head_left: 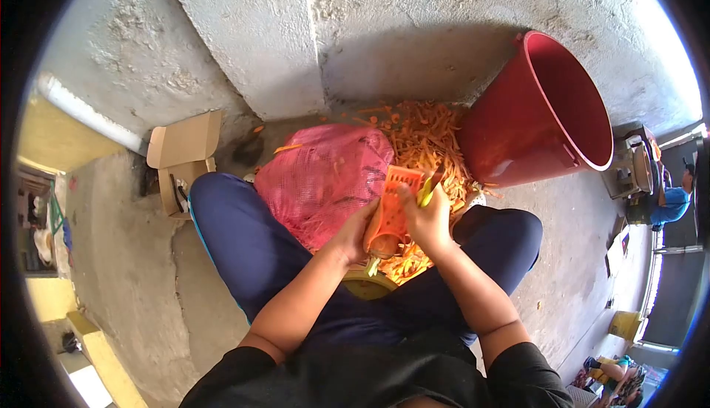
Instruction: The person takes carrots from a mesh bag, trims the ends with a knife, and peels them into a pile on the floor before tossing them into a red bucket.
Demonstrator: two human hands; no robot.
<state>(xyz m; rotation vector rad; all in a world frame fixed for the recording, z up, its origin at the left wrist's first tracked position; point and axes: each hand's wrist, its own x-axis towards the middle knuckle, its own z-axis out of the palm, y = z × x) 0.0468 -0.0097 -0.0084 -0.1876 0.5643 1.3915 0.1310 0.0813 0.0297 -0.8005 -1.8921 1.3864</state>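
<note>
An orange perforated plastic piece, which looks like a grater or basket, is between my two hands. My left hand is wrapped round its left side. In my right hand is a yellow-green handled tool, its far end hard to make out, held against the orange piece's right side. A brownish rounded item shows at the near end of the orange piece, with a pale green stub below it. Under my hands, orange peelings lie over a yellow-green container between my legs.
Beyond my hands lies a full pink mesh sack. More orange peelings are heaped by the wall, beside a large red bucket. An open cardboard box stands at left. A person in blue is far right.
</note>
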